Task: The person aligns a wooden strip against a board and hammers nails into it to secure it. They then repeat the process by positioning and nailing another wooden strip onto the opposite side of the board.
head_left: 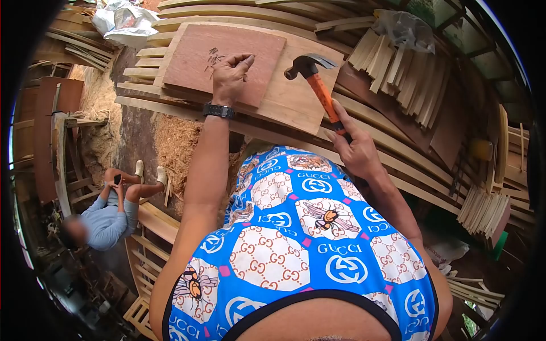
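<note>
My left hand point(232, 77) is closed over the reddish wooden board point(256, 48), its fingers curled around something small and dark, perhaps nails. Beside it on the same board lies a small pile of nails point(214, 58). In my right hand point(355, 142) is the lower handle of a claw hammer point(320, 91) with an orange and black grip. The hammer's dark head is raised up and to the left, over a lighter plywood panel point(298, 105) that lies under the reddish board.
Long curved wooden slats point(398, 148) run beneath the panel. Bundled wood strips point(398, 74) lie at the upper right, with more strips point(483, 213) lower right. A person point(111, 213) sits at the left near sawdust point(176, 145). White bags point(122, 23) are at the upper left.
</note>
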Demonstrator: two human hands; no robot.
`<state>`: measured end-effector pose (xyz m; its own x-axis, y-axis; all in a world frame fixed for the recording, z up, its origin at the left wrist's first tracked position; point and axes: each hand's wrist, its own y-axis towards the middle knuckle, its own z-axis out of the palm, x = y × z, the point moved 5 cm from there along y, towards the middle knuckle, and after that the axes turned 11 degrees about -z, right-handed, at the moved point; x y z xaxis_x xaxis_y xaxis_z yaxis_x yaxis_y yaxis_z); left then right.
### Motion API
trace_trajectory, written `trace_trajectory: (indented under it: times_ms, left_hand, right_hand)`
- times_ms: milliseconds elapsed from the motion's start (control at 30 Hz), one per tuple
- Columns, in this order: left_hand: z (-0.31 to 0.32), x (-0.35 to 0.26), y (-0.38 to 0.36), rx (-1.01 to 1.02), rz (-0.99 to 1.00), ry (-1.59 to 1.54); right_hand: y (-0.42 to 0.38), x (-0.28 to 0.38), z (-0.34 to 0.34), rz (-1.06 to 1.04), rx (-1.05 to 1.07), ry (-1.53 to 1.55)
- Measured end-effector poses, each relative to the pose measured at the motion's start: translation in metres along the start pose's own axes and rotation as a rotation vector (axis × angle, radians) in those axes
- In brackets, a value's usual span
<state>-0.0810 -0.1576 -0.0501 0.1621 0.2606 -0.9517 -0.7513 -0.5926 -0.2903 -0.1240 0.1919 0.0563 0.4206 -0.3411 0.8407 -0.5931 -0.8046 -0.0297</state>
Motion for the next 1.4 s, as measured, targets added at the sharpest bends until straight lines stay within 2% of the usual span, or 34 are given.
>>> trace_trajectory:
  times_ms: [67, 167, 233, 267, 333, 433, 600, 867, 1033, 1267, 1400]
  left_hand:
    - [0.005, 0.008, 0.004, -0.014, 0.020, 0.024]
    - [0.020, 0.011, 0.000, -0.087, 0.064, 0.194]
    - [0.027, 0.006, -0.005, -0.159, 0.193, 0.285]
    - [0.028, 0.005, -0.006, -0.155, 0.193, 0.288]
    - [0.033, -0.003, -0.012, -0.191, 0.321, 0.475]
    - [0.035, -0.003, -0.008, -0.189, 0.432, 0.568]
    - [0.035, 0.000, -0.009, -0.179, 0.348, 0.597]
    - [0.039, 0.002, -0.010, -0.163, 0.278, 0.530]
    - [0.044, 0.002, -0.013, -0.228, 0.413, 0.614]
    - [0.048, 0.000, -0.017, -0.243, 0.437, 0.725]
    - [0.045, 0.004, -0.015, -0.247, 0.447, 0.711]
  right_hand:
    - [0.001, 0.001, -0.002, -0.044, -0.005, -0.042]
    - [0.001, 0.003, -0.006, -0.002, 0.022, -0.017]
    - [0.002, -0.002, -0.007, -0.029, 0.008, -0.014]
    - [0.002, -0.003, -0.007, -0.055, -0.004, -0.012]
    - [0.003, -0.001, -0.008, -0.042, -0.007, 0.003]
    - [0.002, 0.000, -0.010, -0.008, -0.004, 0.053]
    - [0.008, 0.001, -0.010, 0.047, 0.011, 0.087]
    - [0.019, 0.008, -0.009, -0.026, 0.006, 0.086]
    - [0.028, 0.017, -0.006, -0.037, 0.027, 0.077]
    - [0.046, 0.013, 0.004, -0.154, 0.004, -0.044]
    - [0.052, 0.015, 0.008, -0.084, 0.022, -0.050]
